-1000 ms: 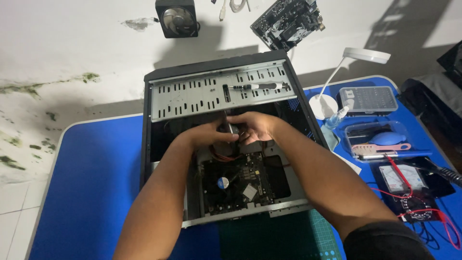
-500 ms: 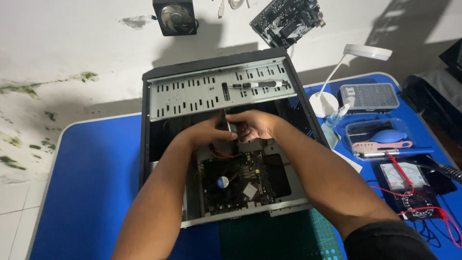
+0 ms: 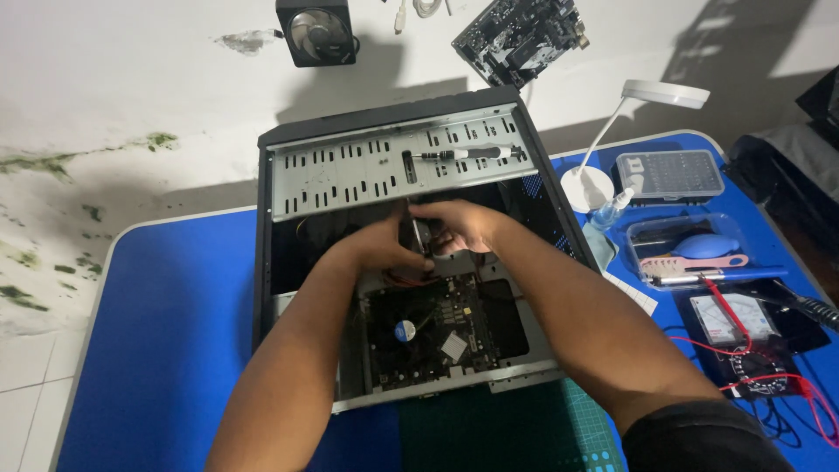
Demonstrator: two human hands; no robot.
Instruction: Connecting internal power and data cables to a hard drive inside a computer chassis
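Black steel: I see the computer case (image 3: 288, 253) lying open on the blue counter (image 3: 166, 350), its perforated grey drive panel (image 3: 350, 175) facing up with a screwdriver (image 3: 463, 154) resting on it.
Left hand: my left hand (image 3: 380, 246) is curled around a small dark part (image 3: 421, 238) deep in the case; fingers closed on it, as far as I can tell.
Right hand: my right hand (image 3: 459, 225) pinches the same part from the other side, fingers narrow and bent.
Where the part sits: just above the motherboard (image 3: 433, 332), under the drive panel's edge, with red cables (image 3: 406, 280) beneath it.
Risk, edges: I judge the stamped sheet metal could scrape my knuckles if I pull up fast.
Risk, cables: the thin red cables could snag or tug loose if the part comes out crooked.
Risk, board: a dropped part would land on the flat green-black board and its round coin cell (image 3: 404, 330).
Risk, screwdriver: smooth and round, it could roll off the panel into the case.
Nearby: a clear plastic tray (image 3: 651, 262) and a white lamp (image 3: 664, 93) stand well apart to the right.
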